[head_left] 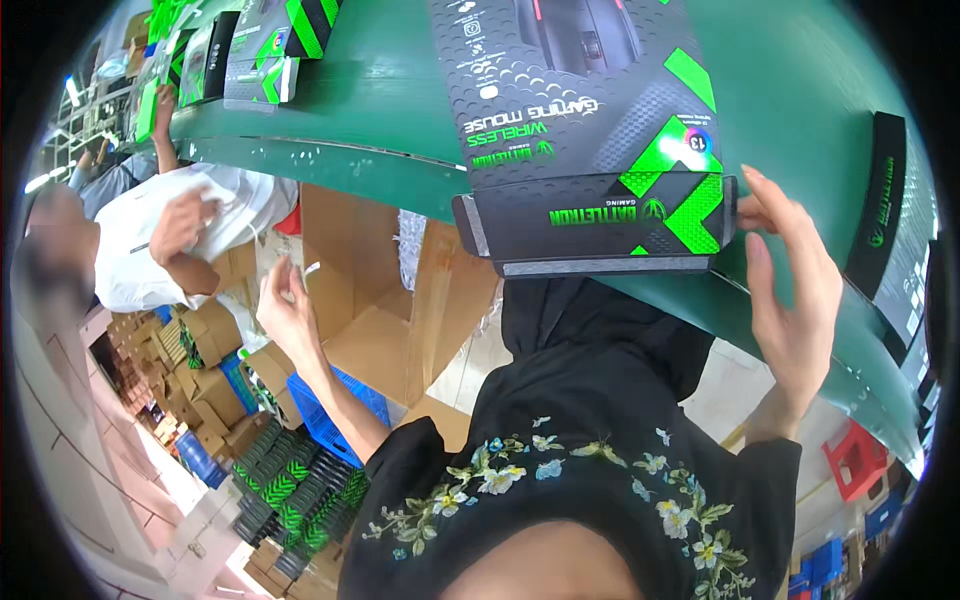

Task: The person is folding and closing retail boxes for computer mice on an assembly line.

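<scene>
A large black and green computer-mouse box lies on the green table, its near end jutting over the edge. Small side flaps stick out at that end. Beside its right corner is my right hand, thumb and fingers apart, the fingertips at or very near the flap. My left hand is raised off the table to the left, above an open cardboard carton. Its fingers are pinched together, with a tiny pale bit showing at the tips, too small to name.
More black and green boxes stand on the table at far left and far right. A co-worker in white sits at left. Below are an open carton, a blue crate, stacked black-green goods and a red stool.
</scene>
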`<state>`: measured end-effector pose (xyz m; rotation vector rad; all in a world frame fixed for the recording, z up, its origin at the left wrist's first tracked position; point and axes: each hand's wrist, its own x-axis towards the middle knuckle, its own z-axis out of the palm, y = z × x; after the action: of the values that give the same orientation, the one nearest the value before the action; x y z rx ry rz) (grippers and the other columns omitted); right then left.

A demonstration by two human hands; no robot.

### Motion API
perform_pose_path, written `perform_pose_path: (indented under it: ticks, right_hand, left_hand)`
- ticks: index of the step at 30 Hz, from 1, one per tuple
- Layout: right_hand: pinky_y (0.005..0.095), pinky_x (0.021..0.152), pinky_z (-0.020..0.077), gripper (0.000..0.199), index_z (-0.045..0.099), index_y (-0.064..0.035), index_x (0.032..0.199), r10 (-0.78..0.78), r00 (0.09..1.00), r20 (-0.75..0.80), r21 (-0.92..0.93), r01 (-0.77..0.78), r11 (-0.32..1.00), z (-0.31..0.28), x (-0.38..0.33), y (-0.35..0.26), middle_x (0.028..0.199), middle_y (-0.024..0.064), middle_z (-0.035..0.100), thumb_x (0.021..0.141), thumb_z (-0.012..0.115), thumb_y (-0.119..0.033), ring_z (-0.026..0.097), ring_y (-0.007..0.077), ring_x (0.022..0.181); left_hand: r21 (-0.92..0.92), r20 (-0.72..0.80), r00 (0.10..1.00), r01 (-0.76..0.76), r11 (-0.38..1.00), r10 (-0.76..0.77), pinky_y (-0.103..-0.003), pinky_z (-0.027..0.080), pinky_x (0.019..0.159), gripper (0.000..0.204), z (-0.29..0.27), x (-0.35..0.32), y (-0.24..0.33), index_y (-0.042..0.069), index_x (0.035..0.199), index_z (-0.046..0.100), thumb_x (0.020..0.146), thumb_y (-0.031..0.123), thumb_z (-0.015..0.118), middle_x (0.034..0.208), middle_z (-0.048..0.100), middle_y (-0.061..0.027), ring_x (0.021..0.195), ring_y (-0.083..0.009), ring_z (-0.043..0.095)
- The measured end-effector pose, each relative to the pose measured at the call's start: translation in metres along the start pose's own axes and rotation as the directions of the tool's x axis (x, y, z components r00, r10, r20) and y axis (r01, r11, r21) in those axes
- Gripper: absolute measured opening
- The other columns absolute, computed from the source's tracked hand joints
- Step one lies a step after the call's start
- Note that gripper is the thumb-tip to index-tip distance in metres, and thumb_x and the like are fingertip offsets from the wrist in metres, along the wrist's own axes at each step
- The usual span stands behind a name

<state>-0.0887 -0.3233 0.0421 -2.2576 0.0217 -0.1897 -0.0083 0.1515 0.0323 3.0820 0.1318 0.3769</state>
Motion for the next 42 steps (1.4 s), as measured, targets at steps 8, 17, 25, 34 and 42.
perform_pose_path:
  ticks: [8, 17, 25, 34, 42]
  right_hand:
    - [0.0382, 0.073, 0.0436, 0.058, 0.052, -0.0051, 0.132, -0.076, 0.981, 0.181, -0.274, 0.124, 0.954, -0.007, 0.009, -0.009, 0.092, 0.0120, 0.058, 0.076, 0.056, 0.009, 0.054, 0.0297, 0.078]
    - [0.0383, 0.076, 0.0487, 0.050, 0.055, -0.0032, 0.128, -0.141, 0.956, 0.259, 0.111, 0.115, 0.987, -0.021, 0.018, 0.004, 0.094, 0.0165, 0.064, 0.079, 0.056, 0.008, 0.061, 0.0339, 0.082]
    - [0.0268, 0.096, 0.0412, 0.049, 0.049, 0.0054, 0.132, -0.217, 0.976, -0.008, 0.619, 0.176, 0.765, -0.058, 0.088, -0.009, 0.119, 0.0094, 0.060, 0.095, 0.059, -0.025, 0.055, 0.0152, 0.111]
    - [0.0311, 0.102, 0.0422, 0.028, 0.062, 0.0010, 0.119, -0.068, 0.967, -0.247, 0.836, 0.248, 0.489, -0.028, 0.091, -0.020, 0.125, 0.0144, 0.062, 0.096, 0.055, -0.013, 0.056, 0.0199, 0.118]
    - [0.0416, 0.105, 0.0378, 0.030, 0.066, 0.0027, 0.111, -0.335, 0.938, -0.094, 0.782, 0.278, 0.558, -0.044, 0.083, 0.003, 0.130, 0.0238, 0.057, 0.091, 0.056, -0.017, 0.055, 0.0315, 0.121]
  left_hand:
    - [-0.359, 0.053, 0.868, -0.444, 0.821, 0.493, -0.033, 0.048, 0.076, 0.036, -0.012, 0.003, 0.133, 0.005, 0.114, 0.067, 0.079, 0.001, 0.073, 0.082, 0.067, -0.0076, 0.076, -0.0207, 0.061]
    - [-0.480, -0.034, 0.465, -0.784, 0.394, 0.885, -0.027, 0.044, 0.061, 0.050, -0.006, 0.035, 0.190, 0.008, 0.109, 0.072, 0.060, 0.002, 0.078, 0.074, 0.060, -0.0011, 0.063, -0.0167, 0.056]
    - [-0.837, -0.067, 0.961, 0.093, -0.540, 0.269, -0.037, 0.049, 0.093, 0.050, 0.002, 0.066, 0.209, 0.004, 0.136, 0.043, 0.095, 0.030, 0.059, 0.125, 0.056, -0.0124, 0.112, -0.0236, 0.058]
    - [-0.756, -0.185, 0.870, 0.171, -0.632, 0.457, -0.040, 0.039, 0.105, 0.041, -0.007, 0.084, 0.244, 0.008, 0.134, 0.043, 0.094, 0.004, 0.055, 0.130, 0.050, -0.0146, 0.122, -0.0257, 0.050]
    - [-0.862, -0.450, 0.752, -0.225, -0.453, 0.482, -0.056, 0.029, 0.109, 0.008, 0.012, 0.070, 0.236, 0.016, 0.089, 0.053, 0.088, 0.015, 0.060, 0.124, 0.048, -0.0270, 0.126, -0.0449, 0.045]
